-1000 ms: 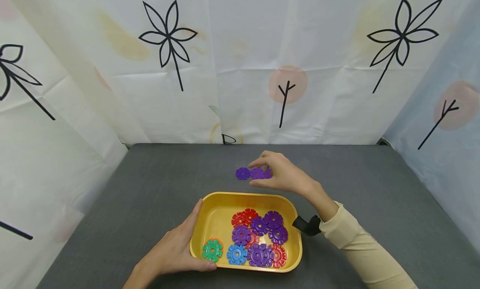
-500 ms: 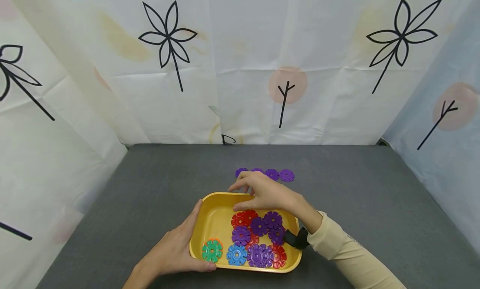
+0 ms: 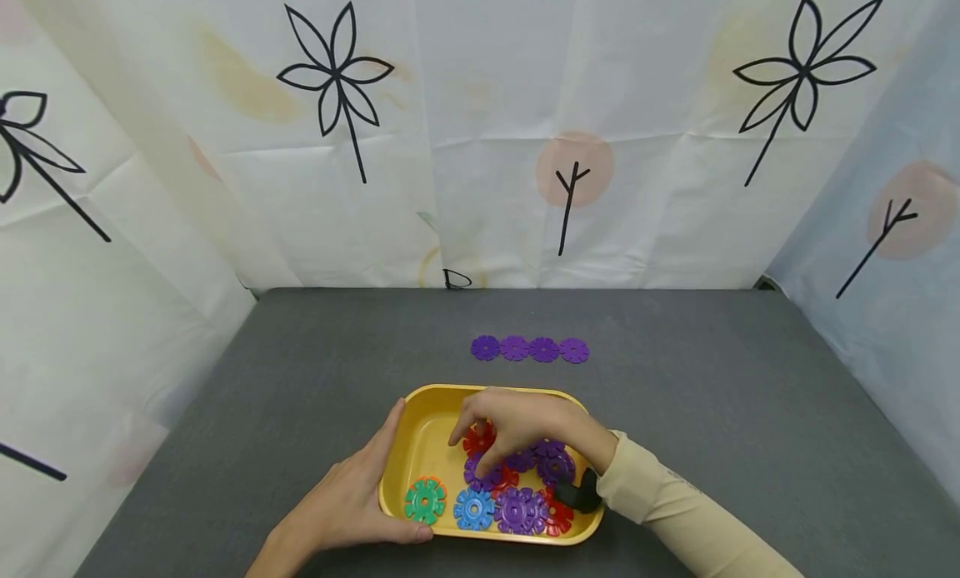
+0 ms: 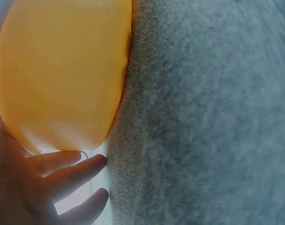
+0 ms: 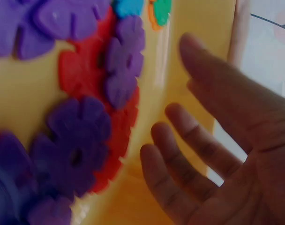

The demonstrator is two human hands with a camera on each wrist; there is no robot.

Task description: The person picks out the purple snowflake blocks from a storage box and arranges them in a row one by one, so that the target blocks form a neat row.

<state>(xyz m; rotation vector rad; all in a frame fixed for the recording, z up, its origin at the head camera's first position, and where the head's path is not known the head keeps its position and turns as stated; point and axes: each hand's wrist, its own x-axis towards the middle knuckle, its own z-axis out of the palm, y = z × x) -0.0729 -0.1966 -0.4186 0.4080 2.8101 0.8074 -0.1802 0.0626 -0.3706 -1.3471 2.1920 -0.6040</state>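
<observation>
A yellow tray (image 3: pixel 435 457) holds flower-shaped plastic discs: several purple ones (image 3: pixel 519 511), several red ones (image 3: pixel 478 441), a blue one (image 3: pixel 473 509) and a green one (image 3: pixel 425 500) over orange. My left hand (image 3: pixel 348 495) holds the tray's left end, thumb at the front rim and fingers along the side wall. Inside the tray, my right hand (image 3: pixel 521 420) reaches over the red and purple discs with thumb and fingers apart. In the right wrist view nothing lies between those fingers, and a red disc (image 5: pixel 114 145) is close to the fingertips.
Behind the tray, a straight row of purple discs (image 3: pixel 514 348) lies side by side on the grey tabletop (image 3: pixel 337 370). A black strap (image 3: pixel 581 493) hangs at the right wrist over the tray's right end. White printed cloth (image 3: pixel 487 78) encloses the table's back and sides.
My right hand has left the row of purple discs, uncovering it, and come down and toward me into the tray. The left hand and the tray have stayed in place.
</observation>
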